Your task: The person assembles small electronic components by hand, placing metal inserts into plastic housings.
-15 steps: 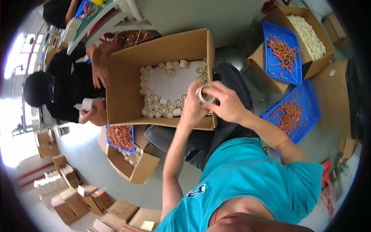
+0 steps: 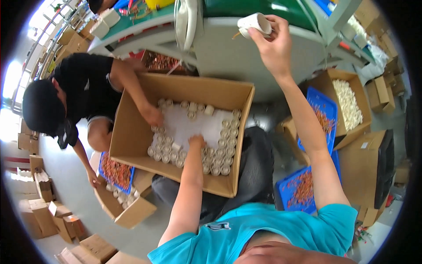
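My right hand (image 2: 276,42) is raised at the far side, near the green bench top, its fingers closed round a white cylindrical housing (image 2: 256,25). The housing is tilted, and a thin orange-brown strand sticks out of its left end. My left hand (image 2: 197,141) reaches down into a large cardboard box (image 2: 184,83) in front of me. Its fingers point away and are mostly hidden, so any hold on a piece does not show. Similar white housings (image 2: 220,159) stand in rows along the box's sides, on a white sheet (image 2: 178,121).
A co-worker in black (image 2: 90,83) has one hand in the box and the other at a smaller carton (image 2: 136,211). Blue trays (image 2: 332,119) of orange-red parts and a carton of cream pieces (image 2: 347,105) stand at right. The green bench (image 2: 220,8) edges the far side.
My hands have parted: the right has risen far and right with a white housing, the left has gone down into the box. The co-worker now reaches into the box. The view has shifted.
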Demonstrator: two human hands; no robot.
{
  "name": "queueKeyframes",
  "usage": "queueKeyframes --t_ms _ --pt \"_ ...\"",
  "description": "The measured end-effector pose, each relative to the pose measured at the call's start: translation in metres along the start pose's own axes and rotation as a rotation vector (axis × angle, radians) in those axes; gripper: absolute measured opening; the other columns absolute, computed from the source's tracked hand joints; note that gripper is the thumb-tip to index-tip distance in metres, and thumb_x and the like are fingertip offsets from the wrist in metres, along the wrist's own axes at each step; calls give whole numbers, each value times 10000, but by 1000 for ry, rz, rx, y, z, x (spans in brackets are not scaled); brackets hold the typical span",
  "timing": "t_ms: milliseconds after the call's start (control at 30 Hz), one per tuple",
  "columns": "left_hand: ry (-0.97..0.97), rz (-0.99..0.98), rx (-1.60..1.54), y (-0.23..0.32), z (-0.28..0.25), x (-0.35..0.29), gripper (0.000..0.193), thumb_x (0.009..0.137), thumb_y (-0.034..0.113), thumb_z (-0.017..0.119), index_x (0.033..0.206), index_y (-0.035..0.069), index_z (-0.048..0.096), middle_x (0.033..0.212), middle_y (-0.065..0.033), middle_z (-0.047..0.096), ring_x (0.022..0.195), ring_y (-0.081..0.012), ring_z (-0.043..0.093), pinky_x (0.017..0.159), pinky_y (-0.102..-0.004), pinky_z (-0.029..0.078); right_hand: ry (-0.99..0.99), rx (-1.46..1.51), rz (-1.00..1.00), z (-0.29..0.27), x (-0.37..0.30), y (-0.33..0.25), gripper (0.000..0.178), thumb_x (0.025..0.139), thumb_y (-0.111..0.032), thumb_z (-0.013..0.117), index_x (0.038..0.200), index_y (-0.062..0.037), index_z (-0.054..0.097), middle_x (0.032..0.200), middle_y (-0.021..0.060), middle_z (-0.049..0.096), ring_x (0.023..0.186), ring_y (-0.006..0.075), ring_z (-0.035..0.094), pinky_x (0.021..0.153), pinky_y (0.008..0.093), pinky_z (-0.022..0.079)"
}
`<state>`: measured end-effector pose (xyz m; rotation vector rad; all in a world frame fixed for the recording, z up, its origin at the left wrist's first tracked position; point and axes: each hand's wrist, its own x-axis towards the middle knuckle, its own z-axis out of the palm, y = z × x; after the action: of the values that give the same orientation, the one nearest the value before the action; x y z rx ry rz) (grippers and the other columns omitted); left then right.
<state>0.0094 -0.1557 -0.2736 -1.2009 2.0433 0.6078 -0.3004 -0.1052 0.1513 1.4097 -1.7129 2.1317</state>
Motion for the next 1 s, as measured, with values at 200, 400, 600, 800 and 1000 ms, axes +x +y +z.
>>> queueKeyframes --t_ms 200,400,600,800,1000 --pt "52 -35 36 12 38 -31 604 892 544 575 1352 157 513 1404 -150 505 1342 -351 381 1063 -521 299 2 -435 -102 63 114 21 388 847 -226 727 1147 -56 551 996 173 694 928 300 694 768 363 541" --pt "158 38 32 9 31 -20 595 831 579 650 1276 190 583 1267 -126 609 1244 -337 482 1008 -539 353 -40 -668 -144 107 160 84 579 782 -294 732 1233 -56 456 1080 216 636 993 423 618 866 499 489" --pt "86 47 -30 -2 36 -10 584 749 536 726 1252 250 645 1245 -70 652 1193 -313 560 1022 -578 369 -24 -551 -251 61 112 53 727 813 -209 758 1404 -35 373 1269 242 541 1158 394 552 969 455 459" --pt "39 105 -54 -19 -24 14 583 749 517 711 1197 144 675 1218 -129 662 1143 -327 616 972 -453 484 171 -364 80 -98 -53 29 693 813 -122 733 1412 -52 391 1279 216 543 1202 324 541 982 424 450" --pt "274 499 -806 47 -157 -102 509 830 134 708 1303 -8 590 732 -21 638 661 -97 577 638 -269 517 543 -733 685 -336 -245 91 503 835 -135 704 1302 -51 536 1092 185 670 943 252 673 798 374 546"
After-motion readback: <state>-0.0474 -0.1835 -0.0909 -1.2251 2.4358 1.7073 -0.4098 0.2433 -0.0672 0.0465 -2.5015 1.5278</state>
